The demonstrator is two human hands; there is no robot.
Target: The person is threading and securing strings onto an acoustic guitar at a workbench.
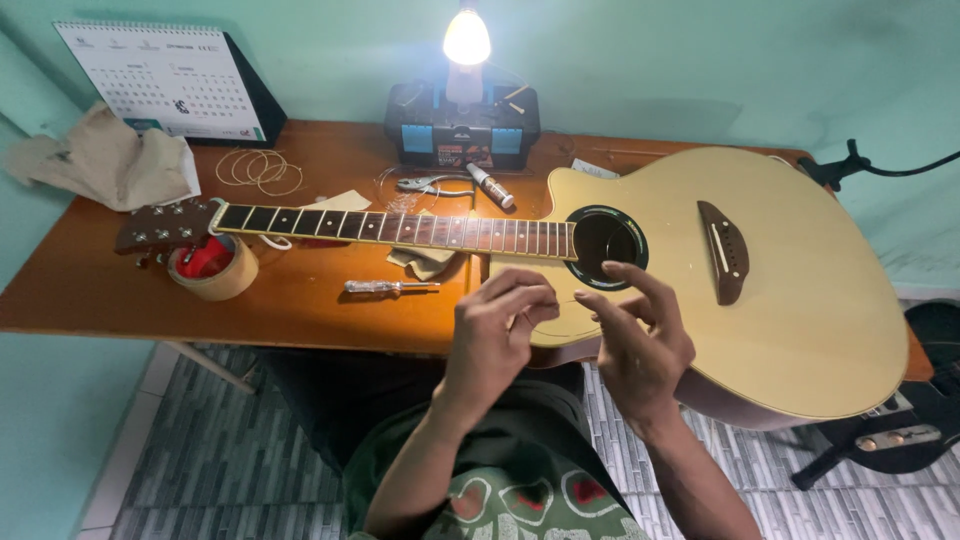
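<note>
A pale yellow acoustic guitar (800, 280) lies flat on the wooden table (300, 300), its neck (400, 228) pointing left and its headstock (165, 225) over a tape roll. No strings show on it. My left hand (498, 335) hovers over the guitar's near edge with fingertips pinched together, apparently on a thin string that I can barely see. My right hand (640, 340) is beside it, just below the sound hole (605, 240), fingers spread and curled.
A roll of tape (215, 268) sits under the headstock. A screwdriver (390, 287), pliers (430, 184), coiled strings (260, 170), a crumpled cloth (105, 160), a desk calendar (165, 80), a small toolbox (462, 130) and a lit bulb (467, 38) are on the table.
</note>
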